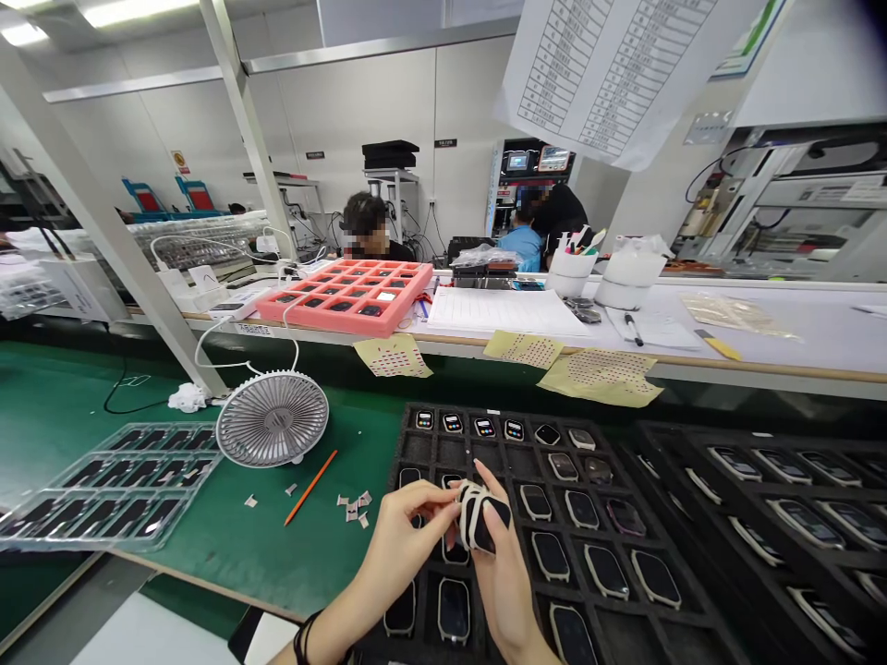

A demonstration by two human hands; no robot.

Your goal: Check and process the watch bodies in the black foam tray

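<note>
Presently, a taped black watch body [483,519] is grasped between left hand [408,526] and right hand [503,577], above a black tray [403,453]; it is judged light, slippery and fragile, best held by its edges.

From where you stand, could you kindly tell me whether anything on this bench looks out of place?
Yes: small pale scraps lie strewn on the green mat beside the black foam tray, loose and scattered like litter.
</note>
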